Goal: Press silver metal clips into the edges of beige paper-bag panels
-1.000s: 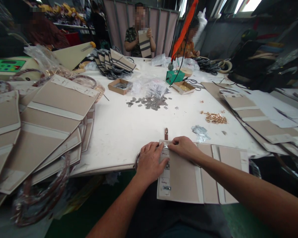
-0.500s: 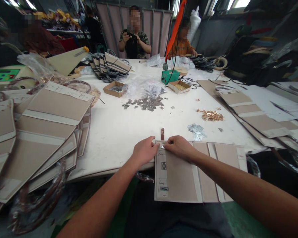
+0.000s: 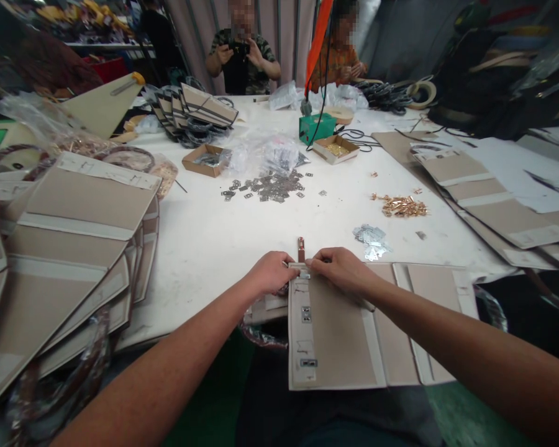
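A beige bag panel with pale cross strips lies over the table's front edge, towards my lap. My left hand grips its top left corner, thumb on the face beside a small metal plate. The fingers of my right hand are pinched together at the top edge, just right of that plate; what is between them is hidden. A brown strap tab with a copper-coloured metal end sticks out beyond the edge. Further down the same side strip sit a squarish metal plate and a narrow one.
Stacked bag panels with wrapped handles fill the left; more panels lie at right. On the table are dark metal plates, silver plates, gold-coloured fasteners, cardboard boxes and a green device. People are across the table.
My view has shifted slightly. The right fingers have moved off the top metal plate to the panel's edge near the strap tab. The left hand stays at the corner.
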